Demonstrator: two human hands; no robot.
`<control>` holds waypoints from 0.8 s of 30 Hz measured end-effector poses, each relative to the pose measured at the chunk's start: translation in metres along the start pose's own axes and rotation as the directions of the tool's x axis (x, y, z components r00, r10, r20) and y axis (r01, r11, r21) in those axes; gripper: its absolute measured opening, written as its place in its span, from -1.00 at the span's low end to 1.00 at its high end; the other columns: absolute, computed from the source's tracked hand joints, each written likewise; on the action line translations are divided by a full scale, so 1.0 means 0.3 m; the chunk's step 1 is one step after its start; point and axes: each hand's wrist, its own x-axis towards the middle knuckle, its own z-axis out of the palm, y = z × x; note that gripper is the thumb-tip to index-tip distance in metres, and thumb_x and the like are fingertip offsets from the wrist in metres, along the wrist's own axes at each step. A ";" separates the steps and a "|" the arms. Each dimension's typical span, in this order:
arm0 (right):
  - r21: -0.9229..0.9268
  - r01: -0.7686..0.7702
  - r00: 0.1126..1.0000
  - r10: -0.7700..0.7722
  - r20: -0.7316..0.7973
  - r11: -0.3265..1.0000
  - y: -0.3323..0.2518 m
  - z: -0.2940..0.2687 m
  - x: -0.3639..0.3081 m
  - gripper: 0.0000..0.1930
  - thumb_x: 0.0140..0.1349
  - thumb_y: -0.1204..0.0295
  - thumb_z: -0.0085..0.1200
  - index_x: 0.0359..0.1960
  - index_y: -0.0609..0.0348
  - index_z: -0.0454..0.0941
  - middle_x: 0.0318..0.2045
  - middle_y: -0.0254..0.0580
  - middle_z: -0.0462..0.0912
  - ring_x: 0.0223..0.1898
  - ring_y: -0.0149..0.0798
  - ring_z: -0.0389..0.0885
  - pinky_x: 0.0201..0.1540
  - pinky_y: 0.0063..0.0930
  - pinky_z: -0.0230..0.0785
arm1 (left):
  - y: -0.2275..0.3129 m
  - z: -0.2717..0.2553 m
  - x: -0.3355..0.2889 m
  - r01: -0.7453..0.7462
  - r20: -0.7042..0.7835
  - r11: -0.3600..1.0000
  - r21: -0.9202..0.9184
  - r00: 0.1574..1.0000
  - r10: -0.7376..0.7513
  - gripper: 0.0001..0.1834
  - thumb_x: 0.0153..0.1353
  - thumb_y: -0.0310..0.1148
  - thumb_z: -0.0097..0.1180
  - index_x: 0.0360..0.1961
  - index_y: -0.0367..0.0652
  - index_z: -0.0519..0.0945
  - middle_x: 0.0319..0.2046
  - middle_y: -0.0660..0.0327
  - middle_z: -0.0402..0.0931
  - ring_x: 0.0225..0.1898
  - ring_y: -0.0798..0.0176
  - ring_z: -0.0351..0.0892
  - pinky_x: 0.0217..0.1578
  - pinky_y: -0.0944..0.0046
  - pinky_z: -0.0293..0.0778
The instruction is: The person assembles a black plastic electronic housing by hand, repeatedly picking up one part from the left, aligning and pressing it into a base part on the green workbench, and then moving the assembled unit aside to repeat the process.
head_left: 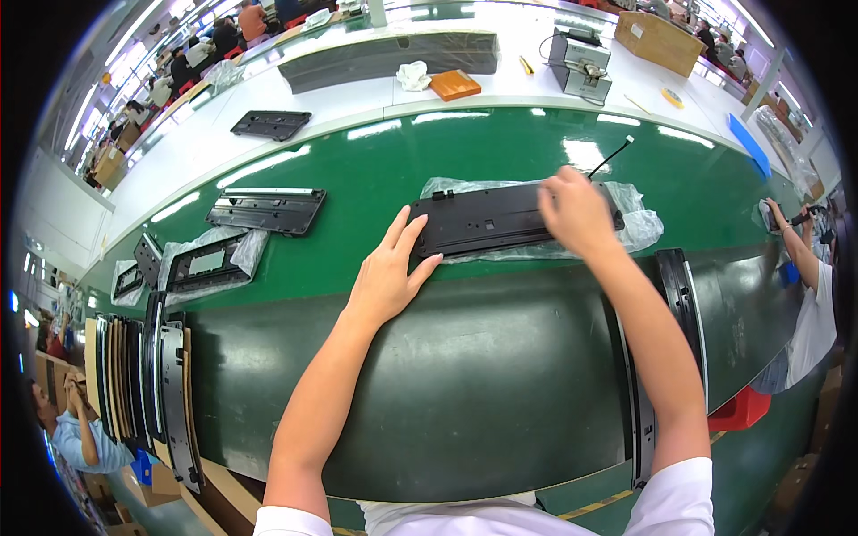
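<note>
Fingers spread apart on the left hand [384, 275], planted at the left end of a long black panel [483, 221]. Right hand [576, 214] is a blur over the other end, can't tell if it's gripping. Crinkly clear plastic [642, 230] underneath, then glossy green worktop [357, 174]. White tables [340, 103] and workers [253, 22] behind, bright lights everywhere. Panel's flat, ridged lengthwise, with little cutouts.

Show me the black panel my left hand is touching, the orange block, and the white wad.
Panel [507, 218]: head view, the middle of its upper face.
Orange block [455, 84]: head view, its top face.
White wad [413, 77]: head view, its crumpled middle.
</note>
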 end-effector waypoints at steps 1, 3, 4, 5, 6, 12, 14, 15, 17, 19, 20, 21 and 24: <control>0.058 0.074 0.997 -0.075 0.003 0.996 -0.009 0.016 0.011 -0.64 0.35 0.24 0.16 -0.01 0.30 0.65 -0.03 0.04 0.59 0.06 0.09 0.58 0.11 -0.04 0.49 | 0.020 0.000 -0.004 -0.004 -0.005 1.000 -0.003 1.000 0.004 -0.35 0.32 -0.17 0.31 0.38 -0.14 0.42 0.47 -0.14 0.25 0.34 -0.26 0.45 0.28 -0.05 0.45; 0.042 0.158 0.987 -0.158 -0.002 0.987 0.002 0.116 0.011 -0.48 0.41 0.10 0.09 0.20 0.29 0.52 0.18 0.08 0.52 0.29 0.13 0.44 0.34 -0.03 0.31 | 0.027 -0.006 -0.012 -0.022 -0.025 1.000 -0.020 0.999 0.022 -0.35 0.33 -0.18 0.32 0.37 -0.14 0.43 0.46 -0.13 0.27 0.33 -0.25 0.46 0.28 -0.04 0.45; -0.020 0.178 0.984 -0.178 0.005 0.984 -0.021 0.150 0.009 -0.38 0.45 0.02 0.04 0.32 0.27 0.44 0.29 0.10 0.47 0.40 0.14 0.34 0.45 -0.02 0.17 | 0.020 -0.016 -0.026 -0.014 -0.039 1.000 -0.025 0.999 0.013 -0.36 0.33 -0.19 0.32 0.37 -0.15 0.43 0.46 -0.12 0.28 0.32 -0.24 0.47 0.27 -0.04 0.45; -0.065 0.110 0.981 -0.098 0.170 0.992 -0.029 0.168 -0.009 -0.29 0.49 -0.08 -0.10 0.45 0.23 0.29 0.44 0.09 0.33 0.53 0.14 0.13 0.55 0.00 -0.03 | 0.014 -0.026 -0.035 -0.008 -0.037 1.000 -0.021 0.999 0.007 -0.36 0.33 -0.19 0.32 0.37 -0.15 0.43 0.46 -0.12 0.28 0.32 -0.24 0.47 0.27 -0.04 0.45; -0.057 0.114 0.979 -0.102 0.175 0.992 -0.026 0.178 -0.018 -0.29 0.49 -0.08 -0.10 0.45 0.23 0.29 0.44 0.09 0.33 0.53 0.14 0.13 0.55 0.00 -0.03 | 0.011 -0.037 -0.044 0.017 -0.029 0.996 -0.088 0.999 -0.020 -0.38 0.33 -0.21 0.31 0.36 -0.16 0.45 0.45 -0.11 0.30 0.31 -0.23 0.48 0.27 -0.02 0.45; -0.145 0.132 0.981 -0.108 0.160 0.981 -0.011 0.156 -0.021 -0.30 0.53 -0.08 -0.20 0.48 0.20 0.25 0.46 0.07 0.31 0.55 0.12 0.10 0.57 -0.03 -0.09 | -0.068 -0.151 -0.137 0.008 -0.067 0.992 -0.128 0.998 -0.017 -0.51 0.35 -0.28 0.27 0.26 -0.20 0.54 0.37 -0.07 0.40 0.29 -0.17 0.51 0.22 0.02 0.49; -0.198 0.136 0.980 -0.103 0.169 0.971 -0.007 0.148 -0.024 -0.32 0.53 -0.04 -0.16 0.48 0.21 0.25 0.45 0.10 0.31 0.54 0.14 0.12 0.56 -0.01 -0.06 | -0.124 -0.197 -0.175 -0.007 -0.046 0.995 -0.099 0.999 0.003 -0.55 0.35 -0.28 0.28 0.21 -0.21 0.56 0.36 -0.06 0.42 0.31 -0.17 0.49 0.20 0.02 0.50; -0.259 0.126 0.981 -0.082 0.177 0.958 -0.023 0.144 -0.016 -0.33 0.53 0.00 -0.12 0.48 0.23 0.25 0.45 0.12 0.31 0.53 0.15 0.14 0.56 0.00 -0.04 | -0.137 -0.219 -0.180 -0.006 -0.090 0.994 -0.109 0.996 -0.004 -0.63 0.35 -0.31 0.27 0.13 -0.21 0.62 0.32 -0.04 0.47 0.22 -0.10 0.58 0.14 0.06 0.53; -0.198 0.183 0.983 -0.173 0.065 0.963 -0.106 0.129 0.018 -0.35 0.50 0.10 -0.05 0.47 0.25 0.25 0.44 0.15 0.31 0.51 0.17 0.17 0.54 0.01 0.00 | -0.168 -0.268 -0.171 -0.001 -0.147 0.991 -0.131 0.989 -0.018 -0.67 0.35 -0.33 0.26 0.09 -0.21 0.64 0.27 -0.03 0.51 0.15 -0.06 0.62 0.09 0.10 0.56; -0.007 0.291 0.950 -0.290 -0.111 0.957 -0.271 0.092 0.065 -0.35 0.33 0.41 0.15 0.43 0.32 0.26 0.41 0.20 0.33 0.45 0.21 0.28 0.50 -0.02 0.12 | -0.189 -0.319 -0.157 0.016 -0.196 0.990 -0.143 0.980 -0.044 -0.71 0.34 -0.36 0.25 0.05 -0.22 0.67 0.23 -0.02 0.56 0.07 -0.01 0.67 0.03 0.14 0.58; 0.088 0.368 0.926 -0.357 -0.121 0.926 -0.372 0.098 0.096 -0.31 0.23 0.53 0.17 0.42 0.32 0.27 0.40 0.19 0.34 0.43 0.21 0.31 0.49 -0.05 0.17 | -0.185 -0.342 -0.141 0.006 -0.244 0.978 -0.206 0.968 -0.058 -0.73 0.34 -0.38 0.23 0.02 -0.22 0.68 0.19 -0.01 0.59 0.01 0.03 0.68 -0.01 0.16 0.59; 0.161 0.426 0.904 -0.418 -0.085 0.890 -0.468 0.143 0.129 -0.29 0.19 0.57 0.17 0.42 0.32 0.27 0.41 0.19 0.33 0.44 0.20 0.30 0.48 -0.05 0.18 | -0.187 -0.362 -0.132 -0.007 -0.287 0.964 -0.267 0.955 -0.073 -0.76 0.34 -0.41 0.22 0.00 -0.23 0.69 0.14 0.01 0.62 -0.05 0.07 0.70 -0.06 0.19 0.60; 0.210 0.567 0.819 -0.572 -0.042 0.797 -0.671 0.333 0.221 -0.23 0.10 0.65 0.14 0.44 0.29 0.27 0.44 0.15 0.29 0.47 0.17 0.27 0.48 -0.05 0.19 | -0.197 -0.393 -0.105 -0.093 -0.355 0.955 -0.283 0.935 -0.014 -0.76 0.32 -0.44 0.23 -0.01 -0.24 0.70 0.12 0.03 0.64 -0.03 0.07 0.70 -0.06 0.19 0.60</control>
